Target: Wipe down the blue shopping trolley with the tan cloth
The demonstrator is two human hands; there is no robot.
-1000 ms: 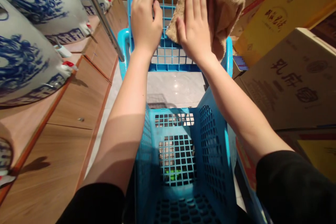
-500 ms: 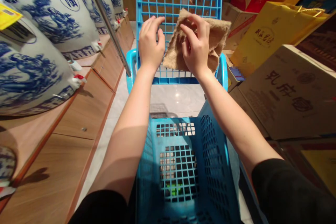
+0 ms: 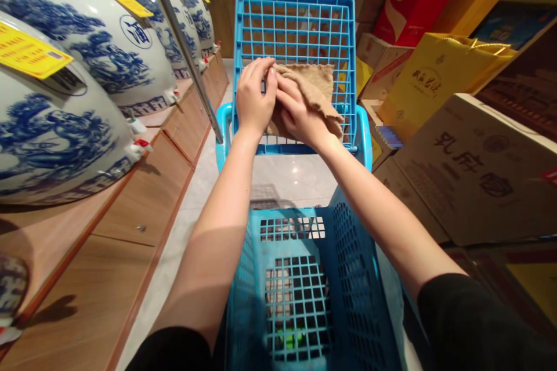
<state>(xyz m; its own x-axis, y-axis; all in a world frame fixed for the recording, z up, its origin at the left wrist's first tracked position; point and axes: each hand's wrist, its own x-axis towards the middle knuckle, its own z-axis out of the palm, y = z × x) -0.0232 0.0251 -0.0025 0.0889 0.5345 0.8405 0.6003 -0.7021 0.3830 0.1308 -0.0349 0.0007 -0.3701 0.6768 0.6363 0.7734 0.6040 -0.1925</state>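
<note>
A tan cloth [image 3: 315, 90] is bunched against the upright blue lattice panel [image 3: 300, 23] of a shopping cart. My right hand [image 3: 296, 113] lies over the cloth's left part with fingers curled on it. My left hand [image 3: 255, 95] is beside it, its fingertips pinching the cloth's upper left corner. Both forearms reach out over the blue cart basket [image 3: 304, 290] below.
Large white and blue ceramic jars [image 3: 73, 87] with yellow tags stand on a wooden counter [image 3: 130, 185] on the left, with a metal pole [image 3: 183, 46] in front. Cardboard boxes [image 3: 478, 168] and a yellow bag [image 3: 435, 84] are stacked on the right. Pale floor shows ahead.
Both hands and the cloth have come down the lattice panel. The right hand went from flat on the cloth to curled on it, and the left hand now pinches its corner.
</note>
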